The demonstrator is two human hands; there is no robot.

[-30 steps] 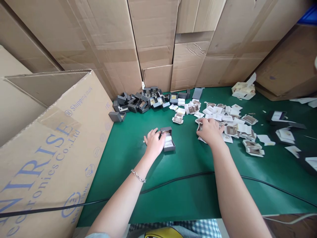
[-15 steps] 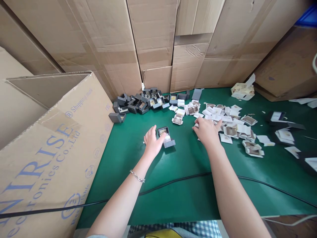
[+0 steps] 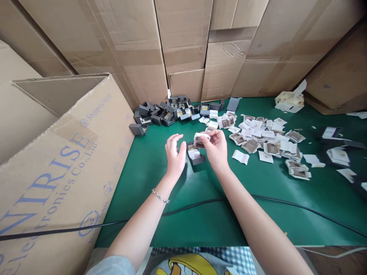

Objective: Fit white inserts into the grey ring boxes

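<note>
A small dark grey box lies open on the green table mat, with a white pad inside. My right hand is raised just above it and pinches a small white card insert with a brown middle. My left hand hovers beside the box's left side, fingers apart and curved, holding nothing. A scatter of similar white card inserts lies to the right. A pile of grey boxes sits at the back against the cartons.
A large cardboard carton printed with blue letters fills the left side. Stacked cartons wall off the back. A black cable runs across the mat near me. More dark boxes and white cards lie at the far right.
My right hand came from the scattered inserts to above the open box, now holding one insert. My left hand let go of the box and lifted beside it.
</note>
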